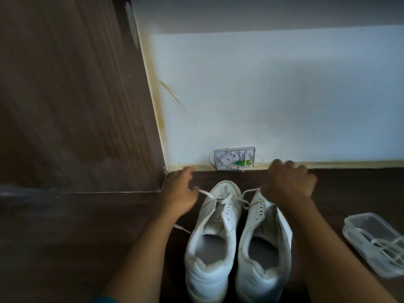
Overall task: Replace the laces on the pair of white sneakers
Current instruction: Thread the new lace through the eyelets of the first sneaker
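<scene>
1. Nearest the viewer, the two white sneakers stand side by side on the dark wooden floor point(65, 237), heels toward the person and toes pointing away. This puts the eyelet rows straight under the reaching arms.
2. The sneaker on the person's left point(209, 248) has a white lace point(227, 199) only through the eyelets nearest its toe. The sneaker on the right point(264, 248) shows bare eyelets. By my reading, the relacing has only just begun.
3. A clear plastic container point(352, 230) lies well to the outside of the right hand's fingers, back toward the person. Something pale is coiled in it, probably the spare lace kept ready.
4. A loose strip of white lace point(182, 228) lies on the floor below the left hand's fingers, beside the left sneaker. Whether it is an old lace or the slack of the held one I cannot tell.
5. The left hand point(181, 193) pinches one end of the lace between curled fingers, just outside the left sneaker's toe.
6. The right hand point(288, 182) is closed in a fist round the other end, over the right sneaker's toe. Pulling the ends apart likely evens their length and seats the first bar flat.
7. Beyond both sets of fingers, an open cable box point(235, 159) sits low on the white wall, taking no part.
</scene>
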